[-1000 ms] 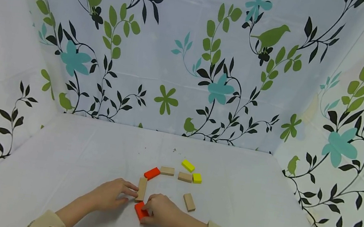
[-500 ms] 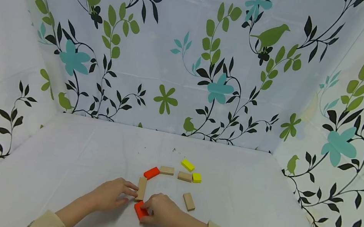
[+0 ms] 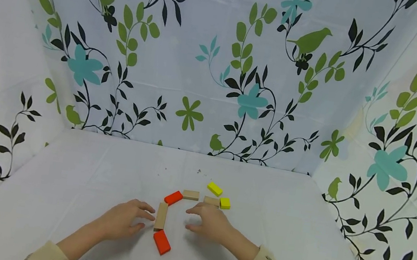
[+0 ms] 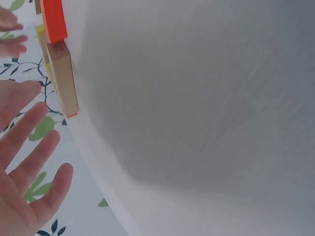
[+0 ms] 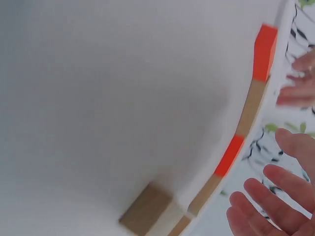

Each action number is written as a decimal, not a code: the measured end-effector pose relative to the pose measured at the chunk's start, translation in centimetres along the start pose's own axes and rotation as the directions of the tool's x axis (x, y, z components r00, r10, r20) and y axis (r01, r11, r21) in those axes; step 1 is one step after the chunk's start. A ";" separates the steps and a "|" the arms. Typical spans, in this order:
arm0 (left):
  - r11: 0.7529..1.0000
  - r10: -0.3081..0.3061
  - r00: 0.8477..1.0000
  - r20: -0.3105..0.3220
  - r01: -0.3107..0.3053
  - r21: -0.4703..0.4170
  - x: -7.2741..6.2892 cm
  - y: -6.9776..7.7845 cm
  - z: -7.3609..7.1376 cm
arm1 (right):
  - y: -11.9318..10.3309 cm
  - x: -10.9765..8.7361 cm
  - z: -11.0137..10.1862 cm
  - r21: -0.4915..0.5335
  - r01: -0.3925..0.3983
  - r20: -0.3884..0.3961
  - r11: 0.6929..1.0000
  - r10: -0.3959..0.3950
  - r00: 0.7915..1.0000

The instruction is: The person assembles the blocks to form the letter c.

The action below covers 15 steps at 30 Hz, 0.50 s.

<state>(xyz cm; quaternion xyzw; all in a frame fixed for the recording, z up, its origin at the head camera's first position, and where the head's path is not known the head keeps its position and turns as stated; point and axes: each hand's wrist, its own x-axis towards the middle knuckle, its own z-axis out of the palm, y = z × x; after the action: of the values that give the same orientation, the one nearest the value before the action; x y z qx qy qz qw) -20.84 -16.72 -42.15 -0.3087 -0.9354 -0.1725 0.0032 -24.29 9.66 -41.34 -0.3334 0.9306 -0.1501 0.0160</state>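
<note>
A curved row of blocks lies on the white cloth: a red block (image 3: 162,242) nearest, a wooden block (image 3: 160,217) at its far end, another red block (image 3: 173,198), then a second wooden block (image 3: 191,195). My left hand (image 3: 124,220), fingers spread, is just left of the first wooden block and holds nothing. To the right of the row, my right hand (image 3: 211,224) hovers with loose fingers, also holding nothing. It partly covers a third wooden block (image 3: 212,200). One more wooden block (image 5: 150,211), seen in the right wrist view, is hidden under the right hand in the head view.
Two yellow blocks, one slanted (image 3: 215,188) and one (image 3: 225,203) beside the third wooden block, lie at the back right. Cloth printed with leaves and birds (image 3: 218,60) hangs behind and at both sides of the white surface (image 3: 107,169).
My right hand has let go of the near red block and moved right and away from me. The left hand has drawn slightly left, off the wooden block. The blocks in the row stay put.
</note>
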 end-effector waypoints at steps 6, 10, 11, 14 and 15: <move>0.998 0.056 0.998 0.042 -0.057 0.003 -0.1 0.8 0.5 | 3.2 0.0 -0.7 -0.016 -0.049 -0.034 0.999 0.048 0.998; 0.996 0.087 0.995 0.055 -0.086 -0.007 -0.3 1.4 0.8 | 4.7 0.2 -0.8 -0.013 -0.084 -0.038 0.996 0.083 0.996; 0.995 0.103 0.993 0.056 -0.102 -0.009 -0.4 1.6 0.8 | 4.9 0.2 -0.7 -0.009 -0.100 -0.035 0.995 0.100 0.994; 0.991 0.132 0.988 0.076 -0.132 -0.001 -0.6 2.2 0.7 | 5.8 0.3 -0.5 -0.016 -0.123 -0.046 0.992 0.122 0.991; 0.990 0.140 0.987 0.084 -0.141 0.008 -0.7 2.3 0.8 | 6.0 0.3 -0.4 -0.021 -0.122 -0.049 0.992 0.121 0.991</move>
<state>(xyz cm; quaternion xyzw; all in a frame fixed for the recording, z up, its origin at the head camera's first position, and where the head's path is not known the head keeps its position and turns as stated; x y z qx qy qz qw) -18.82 -15.12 -42.21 -0.3807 -0.9118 -0.1522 -0.0213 -28.29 13.97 -42.69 -0.2725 0.9511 -0.1457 -0.0007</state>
